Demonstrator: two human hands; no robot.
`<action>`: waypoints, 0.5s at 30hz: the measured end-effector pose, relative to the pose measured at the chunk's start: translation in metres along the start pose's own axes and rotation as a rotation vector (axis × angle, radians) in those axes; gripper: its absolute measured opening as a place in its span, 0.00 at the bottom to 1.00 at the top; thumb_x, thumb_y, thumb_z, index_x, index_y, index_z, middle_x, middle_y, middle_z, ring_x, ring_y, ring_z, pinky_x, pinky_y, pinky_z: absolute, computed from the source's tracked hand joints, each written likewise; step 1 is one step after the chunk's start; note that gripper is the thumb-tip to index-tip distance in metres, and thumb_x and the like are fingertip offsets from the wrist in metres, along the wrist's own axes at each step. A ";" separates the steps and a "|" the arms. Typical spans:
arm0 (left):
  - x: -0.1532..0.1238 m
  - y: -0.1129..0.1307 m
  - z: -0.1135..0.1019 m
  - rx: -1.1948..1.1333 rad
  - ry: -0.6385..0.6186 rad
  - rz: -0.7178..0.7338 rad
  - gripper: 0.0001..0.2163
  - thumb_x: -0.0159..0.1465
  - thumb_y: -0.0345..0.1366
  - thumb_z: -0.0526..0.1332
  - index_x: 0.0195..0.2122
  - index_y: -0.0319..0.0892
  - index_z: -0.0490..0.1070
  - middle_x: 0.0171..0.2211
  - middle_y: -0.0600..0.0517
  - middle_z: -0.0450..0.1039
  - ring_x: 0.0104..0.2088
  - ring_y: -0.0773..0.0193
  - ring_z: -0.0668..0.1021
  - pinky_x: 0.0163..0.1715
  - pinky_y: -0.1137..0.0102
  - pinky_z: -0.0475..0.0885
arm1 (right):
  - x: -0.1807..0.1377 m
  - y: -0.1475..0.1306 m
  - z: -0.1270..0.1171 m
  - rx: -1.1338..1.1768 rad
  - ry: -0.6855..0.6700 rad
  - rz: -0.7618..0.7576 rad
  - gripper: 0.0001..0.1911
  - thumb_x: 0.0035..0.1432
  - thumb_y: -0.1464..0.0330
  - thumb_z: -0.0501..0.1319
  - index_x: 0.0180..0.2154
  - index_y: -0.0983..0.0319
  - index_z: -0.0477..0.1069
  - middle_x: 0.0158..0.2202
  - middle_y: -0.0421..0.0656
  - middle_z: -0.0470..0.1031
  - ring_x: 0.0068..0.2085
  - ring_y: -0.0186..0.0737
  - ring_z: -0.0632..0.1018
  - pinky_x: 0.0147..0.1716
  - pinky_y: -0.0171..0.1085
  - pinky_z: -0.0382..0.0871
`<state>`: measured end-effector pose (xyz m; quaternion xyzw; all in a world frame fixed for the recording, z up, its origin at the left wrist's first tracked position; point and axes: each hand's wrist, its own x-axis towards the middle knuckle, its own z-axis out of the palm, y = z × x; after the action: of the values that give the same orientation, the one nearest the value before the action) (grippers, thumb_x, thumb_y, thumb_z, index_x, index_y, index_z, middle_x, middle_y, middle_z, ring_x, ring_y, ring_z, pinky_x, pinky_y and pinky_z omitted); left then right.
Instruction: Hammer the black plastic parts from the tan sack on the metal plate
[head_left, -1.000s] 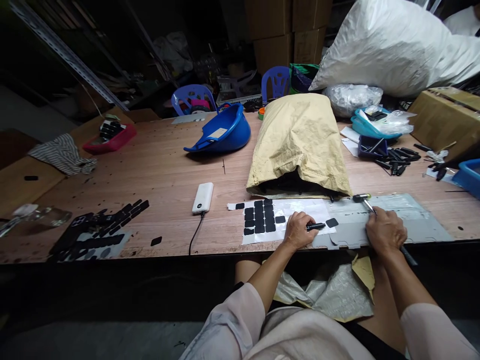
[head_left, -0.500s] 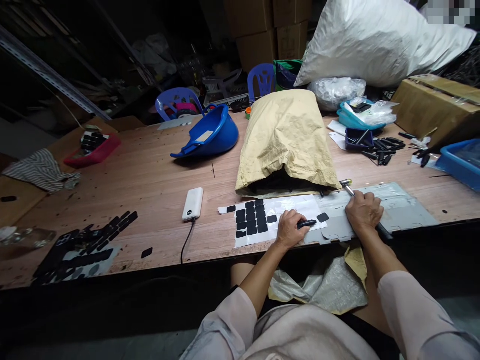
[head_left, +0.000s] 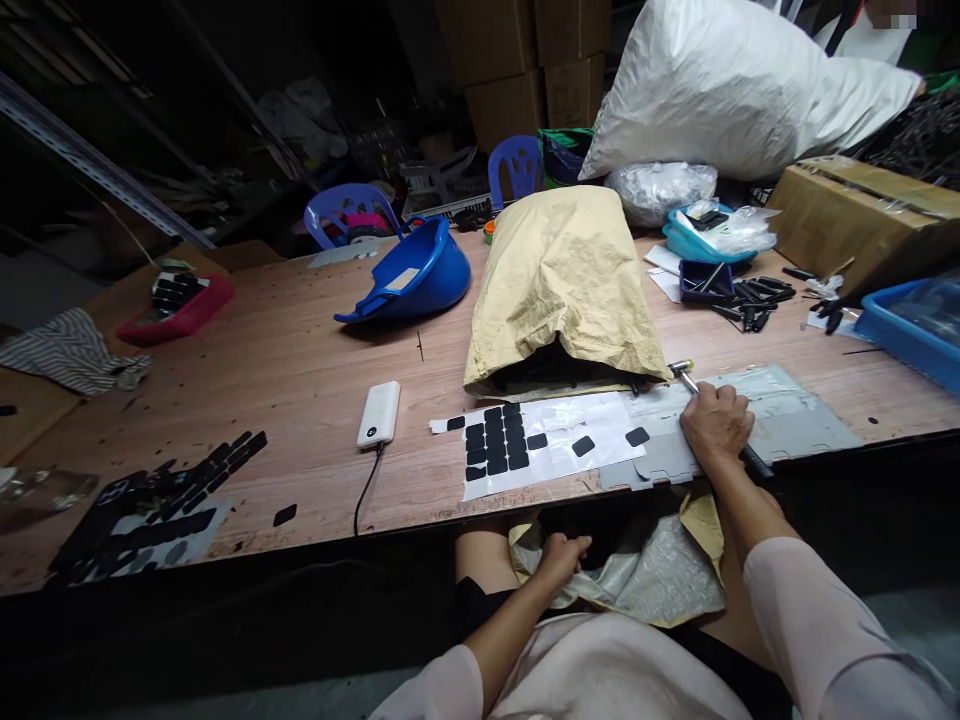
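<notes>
My right hand [head_left: 718, 420] is closed round the handle of a small hammer [head_left: 684, 372], which lies over the grey sheet [head_left: 814, 420]; its yellow-tipped head points away from me and its dark grip sticks out behind. Below the table edge, my left hand [head_left: 564, 560] is above my lap, at the mouth of an open sack [head_left: 649, 575] with a silvery lining. Its fingers look curled together, and whatever they may hold is lost against the dark. On the table, a white sheet [head_left: 570, 420] carries rows of black rounded stickers [head_left: 496, 440], with a loose black sticker [head_left: 583, 446] nearer the hammer.
A tan sack [head_left: 562, 270] with a dark open mouth lies just beyond the sheet. To the left are a white power bank [head_left: 379, 412] with a cable and a blue basin [head_left: 420, 270]. Black handles [head_left: 757, 295] and a blue tray [head_left: 915, 325] sit at right.
My left hand has moved from the white sheet down below the table edge to the sack on my lap. The black pen-like piece it held no longer shows. My right hand keeps the hammer.
</notes>
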<state>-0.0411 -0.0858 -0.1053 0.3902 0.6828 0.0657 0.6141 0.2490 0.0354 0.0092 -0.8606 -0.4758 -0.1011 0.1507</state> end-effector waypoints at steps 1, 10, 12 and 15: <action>0.005 0.004 -0.002 -0.003 -0.005 -0.030 0.22 0.66 0.47 0.67 0.19 0.43 0.66 0.15 0.56 0.61 0.18 0.67 0.63 0.24 0.70 0.57 | 0.000 0.000 0.000 -0.001 -0.003 0.002 0.20 0.67 0.67 0.55 0.54 0.64 0.79 0.49 0.58 0.73 0.48 0.54 0.69 0.41 0.45 0.58; -0.024 0.022 -0.008 -0.021 -0.122 0.098 0.12 0.60 0.43 0.73 0.27 0.41 0.76 0.19 0.55 0.70 0.21 0.68 0.69 0.24 0.73 0.58 | 0.000 0.003 0.004 -0.012 0.022 -0.016 0.20 0.66 0.67 0.56 0.53 0.65 0.79 0.47 0.58 0.73 0.46 0.53 0.68 0.40 0.44 0.56; -0.038 0.041 -0.021 0.028 -0.218 0.293 0.11 0.58 0.43 0.74 0.31 0.40 0.80 0.22 0.55 0.74 0.24 0.67 0.73 0.26 0.73 0.63 | 0.000 0.003 0.005 -0.014 0.022 -0.018 0.20 0.67 0.67 0.55 0.53 0.65 0.79 0.48 0.58 0.73 0.46 0.53 0.69 0.40 0.44 0.55; -0.042 0.095 -0.061 0.022 -0.008 0.564 0.14 0.63 0.47 0.69 0.33 0.40 0.81 0.25 0.54 0.77 0.26 0.65 0.76 0.29 0.71 0.68 | 0.000 0.002 0.004 -0.019 0.010 -0.018 0.20 0.68 0.67 0.54 0.54 0.65 0.78 0.48 0.59 0.73 0.47 0.53 0.69 0.41 0.44 0.56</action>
<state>-0.0543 -0.0225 -0.0036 0.5716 0.5458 0.2249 0.5699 0.2511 0.0356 0.0048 -0.8572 -0.4818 -0.1113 0.1438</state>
